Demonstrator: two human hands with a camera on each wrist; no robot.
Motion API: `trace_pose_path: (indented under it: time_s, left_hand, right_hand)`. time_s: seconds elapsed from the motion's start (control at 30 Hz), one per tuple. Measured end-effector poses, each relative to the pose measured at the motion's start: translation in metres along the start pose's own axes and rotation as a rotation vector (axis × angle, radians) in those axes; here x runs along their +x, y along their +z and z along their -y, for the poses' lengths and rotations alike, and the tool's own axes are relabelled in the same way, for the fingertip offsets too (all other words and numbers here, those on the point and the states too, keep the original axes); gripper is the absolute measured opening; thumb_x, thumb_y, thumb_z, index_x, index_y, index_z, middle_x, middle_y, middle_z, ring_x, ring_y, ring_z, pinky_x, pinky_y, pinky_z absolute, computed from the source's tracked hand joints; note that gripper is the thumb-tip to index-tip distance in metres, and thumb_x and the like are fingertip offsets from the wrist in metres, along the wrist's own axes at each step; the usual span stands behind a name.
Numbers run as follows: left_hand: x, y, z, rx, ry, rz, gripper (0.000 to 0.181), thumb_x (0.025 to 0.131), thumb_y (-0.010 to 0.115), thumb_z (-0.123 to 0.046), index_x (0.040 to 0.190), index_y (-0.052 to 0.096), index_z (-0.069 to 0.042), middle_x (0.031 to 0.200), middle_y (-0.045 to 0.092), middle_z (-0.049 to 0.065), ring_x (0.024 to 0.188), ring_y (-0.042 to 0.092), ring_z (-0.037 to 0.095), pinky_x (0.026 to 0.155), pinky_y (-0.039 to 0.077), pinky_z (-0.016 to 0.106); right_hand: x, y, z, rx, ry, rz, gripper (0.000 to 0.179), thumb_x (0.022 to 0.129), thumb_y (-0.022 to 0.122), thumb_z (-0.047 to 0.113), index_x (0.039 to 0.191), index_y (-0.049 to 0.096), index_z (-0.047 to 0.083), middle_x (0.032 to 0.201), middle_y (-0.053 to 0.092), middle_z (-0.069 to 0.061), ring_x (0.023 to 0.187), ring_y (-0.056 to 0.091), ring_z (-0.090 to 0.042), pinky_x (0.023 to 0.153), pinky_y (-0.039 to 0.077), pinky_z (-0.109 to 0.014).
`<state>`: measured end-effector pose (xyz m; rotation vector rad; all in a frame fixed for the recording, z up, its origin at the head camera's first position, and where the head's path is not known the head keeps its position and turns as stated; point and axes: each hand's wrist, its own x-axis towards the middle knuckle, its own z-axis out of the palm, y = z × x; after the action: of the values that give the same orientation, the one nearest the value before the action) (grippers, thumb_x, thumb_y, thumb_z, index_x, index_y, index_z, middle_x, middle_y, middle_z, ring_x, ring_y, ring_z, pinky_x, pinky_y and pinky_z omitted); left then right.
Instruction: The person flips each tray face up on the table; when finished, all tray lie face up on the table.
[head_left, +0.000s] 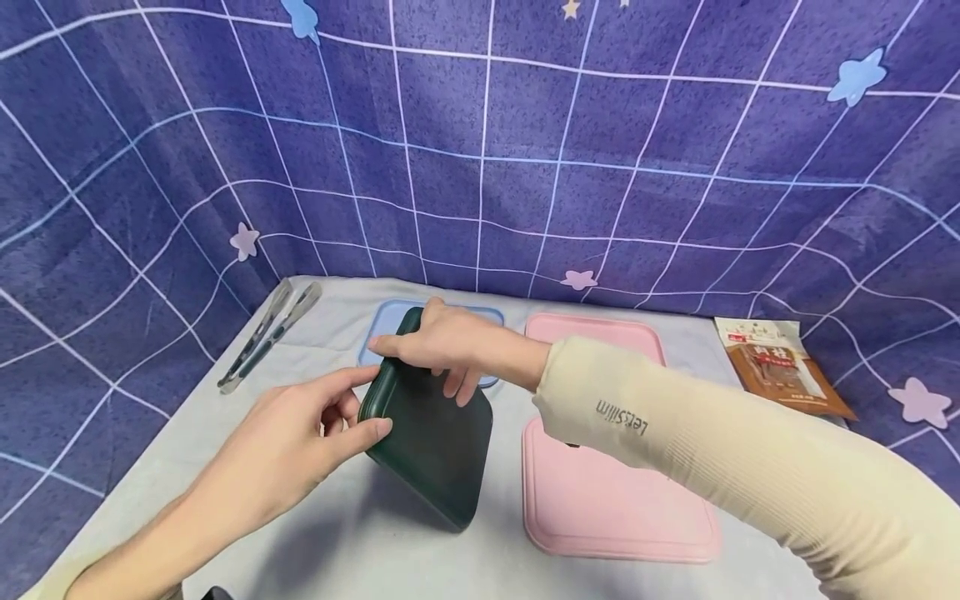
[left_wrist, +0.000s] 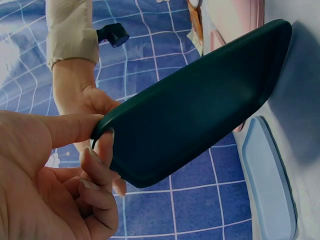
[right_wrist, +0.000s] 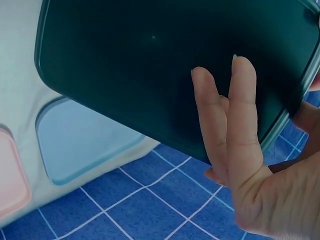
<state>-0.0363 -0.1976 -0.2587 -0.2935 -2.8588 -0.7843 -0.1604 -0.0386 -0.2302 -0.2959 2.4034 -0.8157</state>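
Observation:
A dark green tray with rounded corners is tilted steeply above the cloth, its lower corner pointing down towards me in the head view. My left hand pinches its left edge, thumb on one face and fingers behind. At the upper corner, my right hand grips the rim. Two fingers of that hand extend along the tray's flat face in the right wrist view. The left wrist view shows the other face, with a raised rim around it.
Behind the green tray lies a light blue tray, partly covered. To the right are a small pink tray and a larger pink one, partly under the right sleeve. Tongs lie back left; a brown food packet lies back right. A blue gridded curtain stands behind.

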Motion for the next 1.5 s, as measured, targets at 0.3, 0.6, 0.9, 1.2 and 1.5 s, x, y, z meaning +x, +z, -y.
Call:
trace_pose_path:
  time_s: [0.3, 0.6, 0.9, 1.2, 1.5]
  left_hand:
    - [-0.002, -0.001, -0.002, -0.041, -0.005, 0.093, 0.050, 0.088, 0.071, -0.052, 0.131, 0.064, -0.027, 0.079, 0.059, -0.021, 0.071, 0.053, -0.001, 0.062, 0.042, 0.021]
    - [0.006, -0.001, 0.053, -0.213, 0.050, 0.520, 0.054, 0.096, 0.066, -0.042, 0.139, 0.058, -0.010, 0.091, 0.064, -0.011, 0.079, 0.056, -0.001, 0.065, 0.046, 0.022]
    - [0.019, 0.019, 0.087, -0.328, -0.158, 0.586, 0.070, 0.098, 0.062, -0.038, 0.151, 0.039, 0.002, 0.091, 0.067, 0.002, 0.080, 0.061, 0.016, 0.073, 0.049, 0.025]
    - [0.021, 0.044, 0.113, -0.529, -0.234, 0.674, 0.076, 0.102, 0.056, -0.037, 0.159, 0.020, -0.003, 0.110, 0.069, 0.013, 0.091, 0.065, 0.024, 0.071, 0.050, 0.032]
    - [0.011, 0.067, 0.130, -0.714, -0.247, 0.743, 0.077, 0.104, 0.054, -0.032, 0.161, 0.010, -0.005, 0.120, 0.067, 0.014, 0.096, 0.068, 0.026, 0.075, 0.052, 0.035]
  right_hand:
    - [-0.006, 0.004, -0.008, 0.079, -0.016, -0.030, 0.057, 0.090, 0.060, 0.044, 0.129, 0.040, 0.008, 0.100, 0.060, -0.017, 0.073, 0.073, -0.036, 0.052, 0.059, -0.040]
    - [-0.025, -0.008, -0.027, 0.151, -0.059, -0.026, 0.034, 0.089, 0.059, 0.034, 0.113, 0.047, 0.013, 0.091, 0.061, -0.014, 0.065, 0.072, -0.032, 0.053, 0.059, -0.043]
    - [-0.043, -0.038, -0.066, 0.295, -0.071, 0.028, 0.038, 0.090, 0.053, 0.024, 0.126, 0.046, 0.013, 0.078, 0.062, -0.015, 0.069, 0.073, -0.027, 0.057, 0.060, -0.045]
    - [-0.050, -0.058, -0.114, 0.397, -0.073, 0.003, 0.066, 0.093, 0.050, 0.016, 0.156, 0.029, 0.016, 0.127, 0.062, -0.022, 0.078, 0.074, -0.028, 0.062, 0.061, -0.047]
    - [-0.037, -0.043, -0.152, 0.694, -0.130, 0.043, 0.065, 0.098, 0.050, 0.015, 0.159, 0.026, 0.019, 0.117, 0.063, -0.016, 0.080, 0.075, -0.026, 0.066, 0.061, -0.050]
